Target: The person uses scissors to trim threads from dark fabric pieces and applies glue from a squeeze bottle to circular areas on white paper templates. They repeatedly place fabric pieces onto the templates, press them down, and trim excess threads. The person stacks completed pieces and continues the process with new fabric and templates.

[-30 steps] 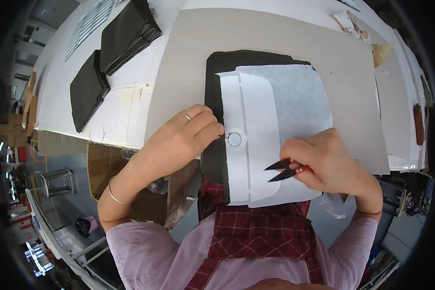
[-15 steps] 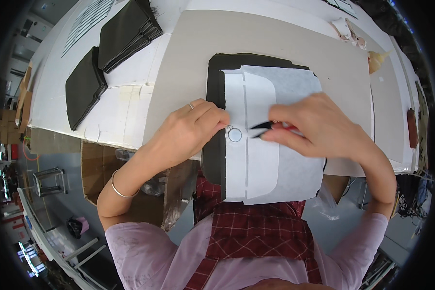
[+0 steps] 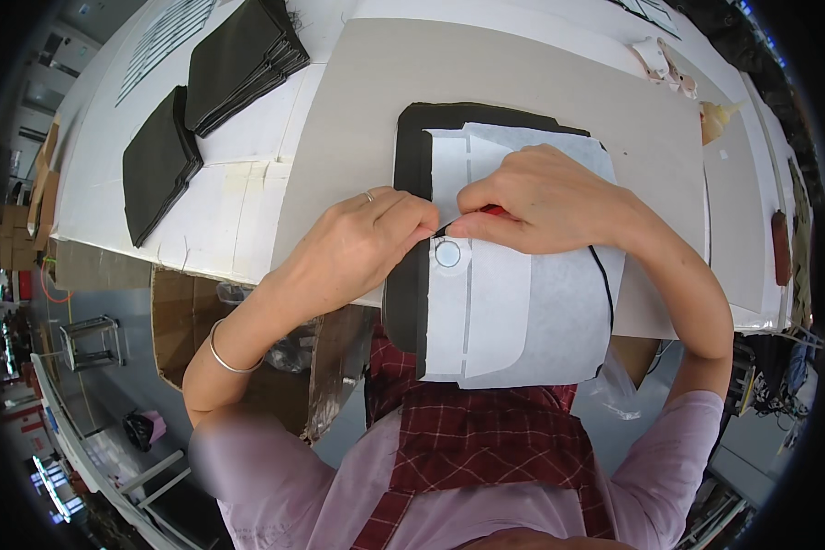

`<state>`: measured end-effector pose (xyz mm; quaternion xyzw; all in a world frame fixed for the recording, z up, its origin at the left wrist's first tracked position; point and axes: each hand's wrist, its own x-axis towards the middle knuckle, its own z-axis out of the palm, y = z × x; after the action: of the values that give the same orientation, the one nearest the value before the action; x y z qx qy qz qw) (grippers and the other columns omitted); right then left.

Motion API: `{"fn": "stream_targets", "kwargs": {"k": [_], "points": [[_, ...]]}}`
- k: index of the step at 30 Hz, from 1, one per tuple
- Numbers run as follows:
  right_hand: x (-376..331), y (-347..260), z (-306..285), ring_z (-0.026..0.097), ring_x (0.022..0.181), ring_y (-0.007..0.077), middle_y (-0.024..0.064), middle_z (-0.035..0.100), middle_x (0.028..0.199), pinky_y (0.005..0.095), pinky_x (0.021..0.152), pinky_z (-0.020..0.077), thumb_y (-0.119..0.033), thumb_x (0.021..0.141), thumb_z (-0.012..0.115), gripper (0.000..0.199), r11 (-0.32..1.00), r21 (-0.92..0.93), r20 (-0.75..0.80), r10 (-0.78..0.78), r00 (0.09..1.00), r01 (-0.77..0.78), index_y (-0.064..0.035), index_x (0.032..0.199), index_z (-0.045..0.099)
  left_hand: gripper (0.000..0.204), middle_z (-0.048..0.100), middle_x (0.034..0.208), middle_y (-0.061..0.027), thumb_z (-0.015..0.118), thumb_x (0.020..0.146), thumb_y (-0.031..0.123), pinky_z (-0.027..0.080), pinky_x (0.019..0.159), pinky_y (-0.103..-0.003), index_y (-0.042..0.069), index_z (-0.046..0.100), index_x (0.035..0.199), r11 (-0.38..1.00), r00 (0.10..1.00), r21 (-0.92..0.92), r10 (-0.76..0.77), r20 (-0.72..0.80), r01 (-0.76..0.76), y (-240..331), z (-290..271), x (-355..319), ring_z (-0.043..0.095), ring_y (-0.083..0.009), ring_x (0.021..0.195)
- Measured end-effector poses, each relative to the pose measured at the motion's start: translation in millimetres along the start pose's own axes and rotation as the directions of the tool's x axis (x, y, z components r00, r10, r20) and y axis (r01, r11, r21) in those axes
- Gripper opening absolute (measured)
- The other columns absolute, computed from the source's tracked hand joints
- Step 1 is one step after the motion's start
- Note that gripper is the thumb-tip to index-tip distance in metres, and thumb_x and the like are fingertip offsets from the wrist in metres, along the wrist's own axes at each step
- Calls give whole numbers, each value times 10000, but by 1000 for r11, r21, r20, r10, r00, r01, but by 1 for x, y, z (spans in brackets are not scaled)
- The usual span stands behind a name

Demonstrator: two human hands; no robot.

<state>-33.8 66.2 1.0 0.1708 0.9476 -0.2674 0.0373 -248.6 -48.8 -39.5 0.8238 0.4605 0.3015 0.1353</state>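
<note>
A black panel [image 3: 407, 302] with a white-lined piece [image 3: 568, 316] on it lies at the table's front edge. A small round silvery disc [image 3: 447, 254] sits near the lining's left side. Just above the disc, my left hand [image 3: 353, 246] pinches something too fine to make out, perhaps a thread. My right hand [image 3: 555, 200] is closed around small thread snips [image 3: 444, 229] with dark blades and a red handle. Their tips meet my left fingertips, and my fingers cover most of the tool. A black cord [image 3: 605, 280] runs along the lining's right edge.
Folded black pieces are stacked in two piles, one [image 3: 247, 69] behind the other [image 3: 162, 165], at the far left. A grey board [image 3: 348, 119] covers the table's middle. A dark red tool [image 3: 780, 247] lies at the right edge. Below the table stands an open cardboard box [image 3: 188, 325].
My right hand has moved left and slightly up, bringing the snips from right of the disc to my left fingertips. The left hand has barely moved.
</note>
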Motion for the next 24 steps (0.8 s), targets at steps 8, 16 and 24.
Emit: {"fn": "stream_targets", "kwargs": {"k": [8,16,24], "points": [[1,3,1,435,481,302,103,433,481,425,519,347,-362,961,611,492,1000,29,-17,-11,1000,11,-49,591,526,110,657,834,-101,690,871,1,527,670,-373,22,611,945,1000,1000,-1,-28,13,28,1,-1,1,658,-294,756],[-35,24,-2,417,542,226,87,439,610,367,539,327,-305,961,630,334,959,282,-177,51,983,1,-23,814,527,21,680,874,-41,623,950,-6,535,581,-216,-14,639,939,730,758,-261,-652,14,632,30,-80,-54,670,-105,789],[-151,78,10,335,611,134,3,340,658,281,564,328,-302,927,701,380,846,364,-611,533,586,-390,-37,848,441,186,716,723,-75,611,998,146,519,520,-265,-8,691,931,485,524,-210,-720,455,849,65,-57,-108,659,-139,568]]}}
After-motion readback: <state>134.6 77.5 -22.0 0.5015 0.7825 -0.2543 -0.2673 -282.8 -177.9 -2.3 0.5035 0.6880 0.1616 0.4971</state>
